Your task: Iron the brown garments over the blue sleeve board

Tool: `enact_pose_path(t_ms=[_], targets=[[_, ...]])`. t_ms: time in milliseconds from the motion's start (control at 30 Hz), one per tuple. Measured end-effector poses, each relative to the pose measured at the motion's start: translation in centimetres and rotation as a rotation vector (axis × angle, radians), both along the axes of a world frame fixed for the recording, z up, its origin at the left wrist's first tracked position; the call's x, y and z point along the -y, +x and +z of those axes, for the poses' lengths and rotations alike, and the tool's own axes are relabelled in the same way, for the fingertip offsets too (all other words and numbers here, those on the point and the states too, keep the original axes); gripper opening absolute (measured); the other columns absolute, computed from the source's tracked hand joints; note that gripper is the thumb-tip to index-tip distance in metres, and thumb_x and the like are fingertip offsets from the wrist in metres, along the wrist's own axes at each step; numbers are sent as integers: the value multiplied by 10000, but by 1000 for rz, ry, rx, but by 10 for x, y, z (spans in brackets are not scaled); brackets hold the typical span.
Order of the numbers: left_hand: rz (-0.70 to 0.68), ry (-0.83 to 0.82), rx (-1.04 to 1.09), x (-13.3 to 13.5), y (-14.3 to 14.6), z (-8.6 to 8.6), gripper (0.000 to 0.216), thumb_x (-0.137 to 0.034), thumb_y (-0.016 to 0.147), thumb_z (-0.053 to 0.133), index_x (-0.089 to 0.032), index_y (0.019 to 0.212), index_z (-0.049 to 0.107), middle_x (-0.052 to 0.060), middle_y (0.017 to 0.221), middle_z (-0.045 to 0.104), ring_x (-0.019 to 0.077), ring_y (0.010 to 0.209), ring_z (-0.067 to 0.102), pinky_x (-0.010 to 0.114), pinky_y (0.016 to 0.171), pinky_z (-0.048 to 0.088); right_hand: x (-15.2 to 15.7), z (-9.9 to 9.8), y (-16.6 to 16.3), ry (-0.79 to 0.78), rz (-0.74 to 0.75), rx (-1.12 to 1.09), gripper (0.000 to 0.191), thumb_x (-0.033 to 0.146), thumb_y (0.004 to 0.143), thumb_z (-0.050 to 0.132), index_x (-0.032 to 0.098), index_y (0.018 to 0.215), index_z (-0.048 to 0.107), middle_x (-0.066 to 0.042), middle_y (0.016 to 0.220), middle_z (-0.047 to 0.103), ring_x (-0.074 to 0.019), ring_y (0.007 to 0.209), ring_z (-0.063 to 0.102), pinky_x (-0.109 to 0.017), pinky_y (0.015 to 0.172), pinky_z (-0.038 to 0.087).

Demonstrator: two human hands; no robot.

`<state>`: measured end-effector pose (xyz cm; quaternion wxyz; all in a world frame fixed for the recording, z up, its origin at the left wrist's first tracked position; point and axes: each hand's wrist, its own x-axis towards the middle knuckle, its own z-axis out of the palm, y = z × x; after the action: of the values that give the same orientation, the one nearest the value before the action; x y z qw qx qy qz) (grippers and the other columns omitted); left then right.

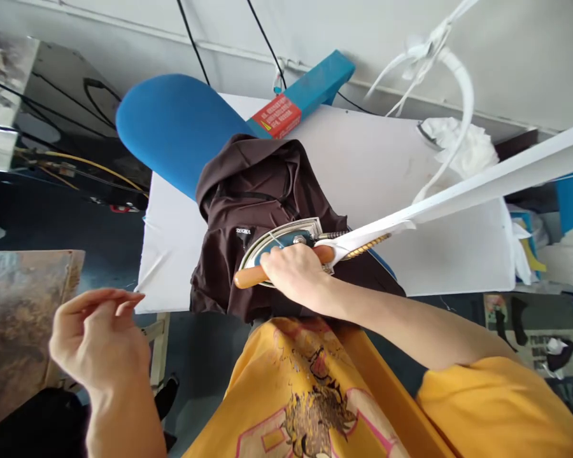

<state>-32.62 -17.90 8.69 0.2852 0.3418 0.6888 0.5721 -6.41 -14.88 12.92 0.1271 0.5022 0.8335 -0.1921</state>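
Note:
A dark brown garment [262, 191] with a small white label lies draped over a blue padded ironing arm [172, 127]. A steam iron [286, 245] with a wooden handle rests on the garment's near part. My right hand [293, 270] is wrapped round that handle. My left hand [98, 337] hovers at the lower left, away from the board, fingers loosely curled and apart, holding nothing.
The white ironing table [377, 165] spreads behind the garment. A white hose and cord [458, 83] hang at the upper right, and a white bar [506, 172] crosses toward the iron. A teal box with a red label [296, 102] sits at the back. Black cables run along the wall.

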Motion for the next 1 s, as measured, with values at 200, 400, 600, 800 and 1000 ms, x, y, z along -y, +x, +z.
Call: enact_pose_path(t_ms=[200, 400, 600, 800, 1000], targets=[[-44, 50, -153, -17, 45, -1, 141, -174, 678, 658, -302, 736, 647, -42, 665, 569, 203, 642, 584, 502, 798, 590, 25, 6, 133, -42, -166, 172, 249, 130, 953, 461, 191, 1001, 697, -77, 943, 765, -225, 810, 729, -292, 621, 390], [-811, -3, -303, -77, 147, -9, 143, -214, 892, 562, -215, 900, 704, 12, 850, 712, 171, 820, 679, 328, 811, 565, 44, -14, 248, -34, -369, 297, 199, 219, 894, 564, 223, 1008, 727, -52, 866, 765, -232, 747, 691, -306, 582, 238], [-1634, 127, -723, -132, 270, -51, 276, -260, 997, 472, -176, 1100, 714, 96, 1192, 721, 223, 1127, 663, 384, 1047, 495, 71, -7, 224, -98, -183, 125, 217, 79, 863, 486, 203, 875, 664, -23, 804, 697, -149, 596, 605, -313, 546, 143], [-1650, 128, -1087, -158, 289, -86, 368, -400, 990, 543, -182, 1249, 685, 137, 1332, 666, 309, 1318, 548, 562, 1222, 259, 93, -14, 259, -72, -208, 64, 187, 50, 774, 506, 197, 779, 621, -11, 794, 629, -110, 512, 506, -305, 502, 125], [-1765, 187, -959, -171, 287, -81, 309, -371, 998, 523, -212, 1200, 695, 80, 1207, 710, 244, 1148, 615, 514, 1210, 270, 120, -34, 339, -46, -396, 86, 233, 181, 805, 496, 247, 811, 719, -15, 1291, 659, -75, 469, 452, -280, 461, 206]])
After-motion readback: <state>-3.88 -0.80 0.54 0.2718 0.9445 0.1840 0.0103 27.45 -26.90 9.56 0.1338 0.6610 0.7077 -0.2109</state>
